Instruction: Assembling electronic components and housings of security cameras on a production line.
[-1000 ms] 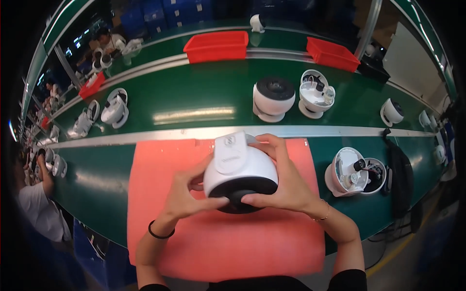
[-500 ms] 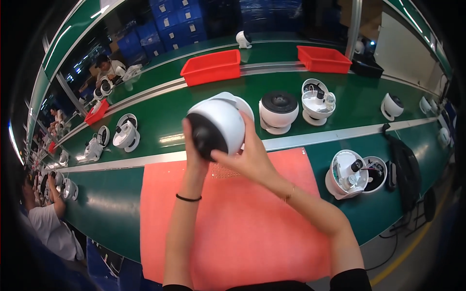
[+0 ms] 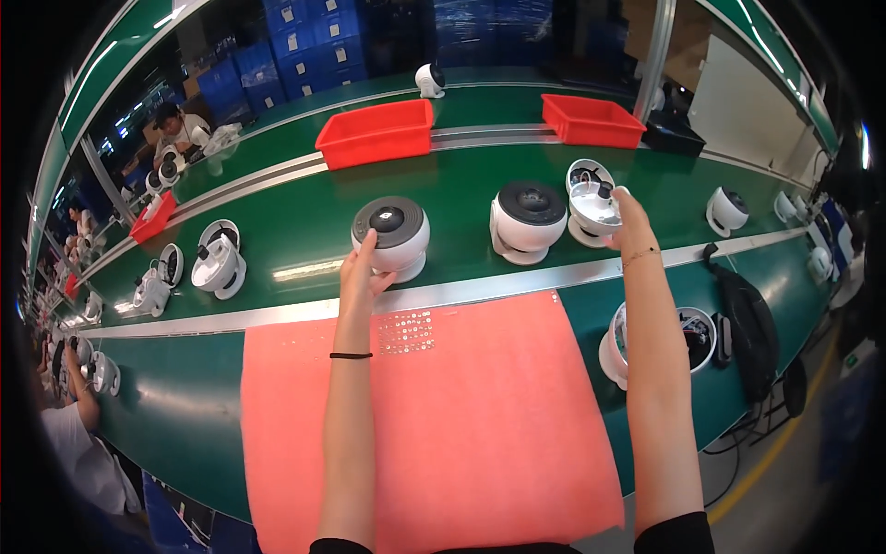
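Note:
On the green line beyond the mat stands a ball-shaped white device (image 3: 392, 238) with a dark round top. My left hand (image 3: 362, 270) is closed on its near left side, one finger reaching up to the dark top. Farther right, an opened white device (image 3: 591, 205) shows its inner parts, its lid half tipped up behind it. My right hand (image 3: 631, 223) grips its right side, with some of the fingers hidden behind it. Between the two stands another closed ball-shaped device (image 3: 529, 218), touched by neither hand.
A pink mat (image 3: 434, 443) with rows of small screws (image 3: 406, 332) lies before me. Right of it, my forearm partly covers another opened device (image 3: 614, 351), beside a black bag (image 3: 748, 314). Red bins (image 3: 377, 134) stand farther back. Opened devices (image 3: 219, 263) and other people are at left.
The ball-shaped device held in both hands above the mat now stands on the green line. My right hand has left it and moved right to the opened device. The view has shifted slightly.

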Motion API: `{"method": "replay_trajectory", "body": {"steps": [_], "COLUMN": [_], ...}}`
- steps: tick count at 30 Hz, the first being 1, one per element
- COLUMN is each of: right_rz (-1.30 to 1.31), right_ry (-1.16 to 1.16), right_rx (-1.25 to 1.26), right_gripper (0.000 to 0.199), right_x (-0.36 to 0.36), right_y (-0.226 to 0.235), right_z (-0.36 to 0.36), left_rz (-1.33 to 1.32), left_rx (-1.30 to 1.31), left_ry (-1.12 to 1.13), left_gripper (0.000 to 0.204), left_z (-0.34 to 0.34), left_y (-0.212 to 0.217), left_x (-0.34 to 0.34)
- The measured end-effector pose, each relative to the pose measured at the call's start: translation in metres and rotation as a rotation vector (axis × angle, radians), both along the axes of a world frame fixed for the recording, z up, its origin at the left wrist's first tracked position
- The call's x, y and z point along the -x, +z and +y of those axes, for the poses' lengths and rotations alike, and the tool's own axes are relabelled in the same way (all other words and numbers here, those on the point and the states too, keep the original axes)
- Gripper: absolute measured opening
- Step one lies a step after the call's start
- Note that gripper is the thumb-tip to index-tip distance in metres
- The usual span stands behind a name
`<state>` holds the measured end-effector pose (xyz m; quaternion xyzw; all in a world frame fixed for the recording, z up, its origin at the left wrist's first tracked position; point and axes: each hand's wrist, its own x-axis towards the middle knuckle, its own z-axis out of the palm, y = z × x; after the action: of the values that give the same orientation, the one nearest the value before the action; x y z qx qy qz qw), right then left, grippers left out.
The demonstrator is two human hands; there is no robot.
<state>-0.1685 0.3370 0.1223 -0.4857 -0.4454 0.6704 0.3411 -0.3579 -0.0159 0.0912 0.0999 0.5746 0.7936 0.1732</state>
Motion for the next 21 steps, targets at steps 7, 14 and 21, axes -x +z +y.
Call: {"method": "replay_trajectory", "body": {"steps": [7, 14, 21], "right_rz": [0.468, 0.478, 0.324], "right_ry": [-0.194, -0.056, 0.242], "right_rx": [0.117, -0.239, -0.198], "right_gripper": [0.051, 0.046, 0.05], "right_x": [0.012, -0.023, -0.049], "right_y": [-0.025, 0.032, 0.115], "right_z": [0.004, 0.041, -0.094], "left_rz": [0.075, 0.716, 0.389], "left_rx": [0.162, -0.151, -0.401], "left_ry": [0.134, 0.361, -0.397], "left_gripper": [0.062, 0.041, 0.052], "left_z": [-0.009, -0.029, -0.038], "left_y": [0.005, 0.081, 0.097], "left_x": [0.001, -0.047, -0.083]}}
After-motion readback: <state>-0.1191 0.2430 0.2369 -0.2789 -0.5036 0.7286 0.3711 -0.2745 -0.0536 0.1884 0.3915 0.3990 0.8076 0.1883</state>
